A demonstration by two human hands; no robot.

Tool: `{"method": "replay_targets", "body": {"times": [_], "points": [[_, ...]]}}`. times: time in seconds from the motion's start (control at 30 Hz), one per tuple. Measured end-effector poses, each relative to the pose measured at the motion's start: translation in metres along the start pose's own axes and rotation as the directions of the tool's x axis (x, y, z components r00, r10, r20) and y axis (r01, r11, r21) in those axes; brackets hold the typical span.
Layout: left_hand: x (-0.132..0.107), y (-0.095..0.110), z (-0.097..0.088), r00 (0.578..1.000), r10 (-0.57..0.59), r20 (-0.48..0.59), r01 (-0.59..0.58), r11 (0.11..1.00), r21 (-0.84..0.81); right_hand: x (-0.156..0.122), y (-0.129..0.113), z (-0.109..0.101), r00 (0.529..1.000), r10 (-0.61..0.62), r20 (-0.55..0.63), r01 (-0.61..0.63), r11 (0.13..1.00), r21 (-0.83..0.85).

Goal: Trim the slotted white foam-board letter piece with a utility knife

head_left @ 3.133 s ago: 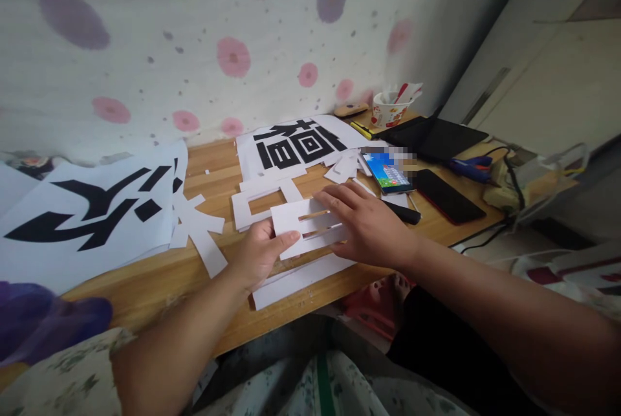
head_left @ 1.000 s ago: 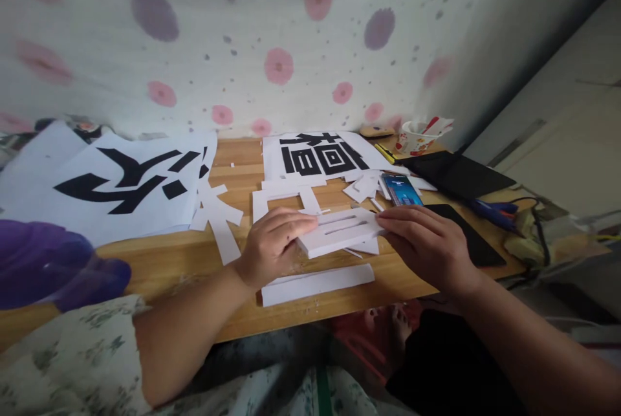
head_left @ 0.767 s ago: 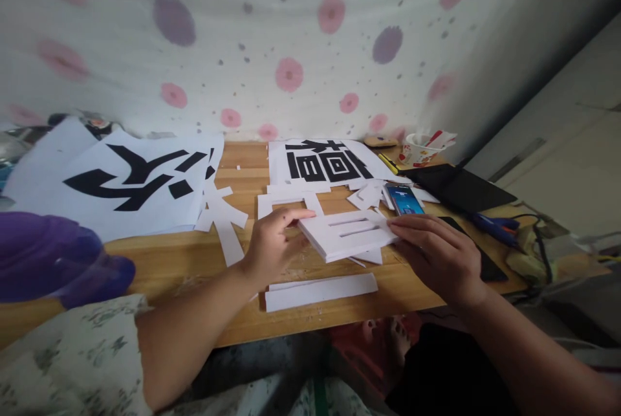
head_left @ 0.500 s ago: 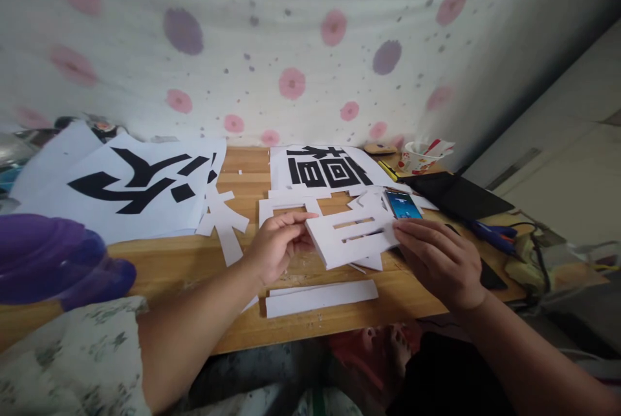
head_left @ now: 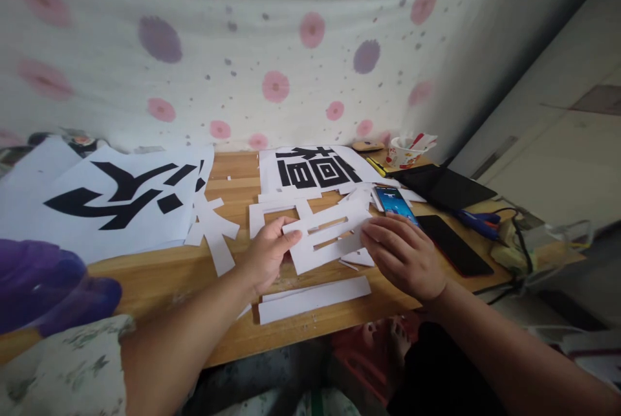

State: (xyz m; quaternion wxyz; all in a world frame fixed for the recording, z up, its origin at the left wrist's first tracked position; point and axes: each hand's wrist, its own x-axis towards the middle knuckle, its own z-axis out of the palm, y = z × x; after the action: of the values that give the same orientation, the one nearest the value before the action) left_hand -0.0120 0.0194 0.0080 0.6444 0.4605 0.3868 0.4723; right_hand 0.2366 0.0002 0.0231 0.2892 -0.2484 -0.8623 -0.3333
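Note:
Both hands hold a white board piece [head_left: 330,233] with two long slots cut through it, raised above the desk's near middle. My left hand [head_left: 270,253] pinches its left end, thumb lying on the top face. At its right end, the fingers of my right hand [head_left: 405,257] are closed on the edge; their tips are partly hidden. Below the piece lie long white strips [head_left: 315,299]. Behind it is a white cut-out frame [head_left: 256,218], partly covered. A branching white cut-out [head_left: 220,235] lies to the left.
Printed sheets with black characters lie left [head_left: 138,215] and at the back [head_left: 266,173]. A lit phone [head_left: 394,201], a dark phone-like slab [head_left: 456,244], a black flat panel [head_left: 441,183], a blue-handled tool [head_left: 478,223] and a paper cup [head_left: 405,156] stand right. A purple object [head_left: 48,286] sits left.
The slotted piece has turned so its top face shows more and its thick left edge less. My left thumb now lies on its face. The whole view has swung a little to the right.

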Motion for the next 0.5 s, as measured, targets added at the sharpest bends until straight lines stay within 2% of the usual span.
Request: {"method": "replay_targets", "body": {"times": [0.07, 0.13, 0.2, 0.27, 0.37, 0.43, 0.5], "points": [[-0.001, 0.002, -0.003, 0.983, 0.185, -0.006, -0.175, 0.938, 0.300, 0.001, -0.001, 0.002, 0.999, 0.034, 0.023, -0.035, 0.998, 0.051], [-0.004, 0.003, -0.006, 0.942, 0.333, 0.038, -0.292, 0.763, 0.577, 0.003, -0.002, 0.003, 0.995, 0.096, -0.002, -0.095, 0.990, 0.103], [-0.008, 0.002, -0.007, 0.903, 0.417, 0.103, -0.358, 0.598, 0.717, 0.007, -0.004, 0.002, 0.984, 0.169, -0.049, -0.161, 0.978, 0.134], [-0.012, 0.000, -0.006, 0.873, 0.454, 0.177, -0.413, 0.497, 0.763, 0.011, -0.008, 0.000, 0.976, 0.206, -0.066, -0.194, 0.969, 0.153], [-0.017, -0.001, -0.003, 0.852, 0.455, 0.258, -0.469, 0.447, 0.762, 0.018, -0.013, -0.002, 0.975, 0.217, -0.045, -0.207, 0.963, 0.170], [-0.018, -0.002, -0.001, 0.858, 0.430, 0.280, -0.479, 0.474, 0.739, 0.022, -0.015, -0.002, 0.975, 0.219, -0.027, -0.210, 0.960, 0.187], [-0.018, -0.003, -0.002, 0.874, 0.394, 0.285, -0.470, 0.537, 0.701, 0.024, -0.016, -0.001, 0.976, 0.218, -0.003, -0.212, 0.955, 0.208]]}}
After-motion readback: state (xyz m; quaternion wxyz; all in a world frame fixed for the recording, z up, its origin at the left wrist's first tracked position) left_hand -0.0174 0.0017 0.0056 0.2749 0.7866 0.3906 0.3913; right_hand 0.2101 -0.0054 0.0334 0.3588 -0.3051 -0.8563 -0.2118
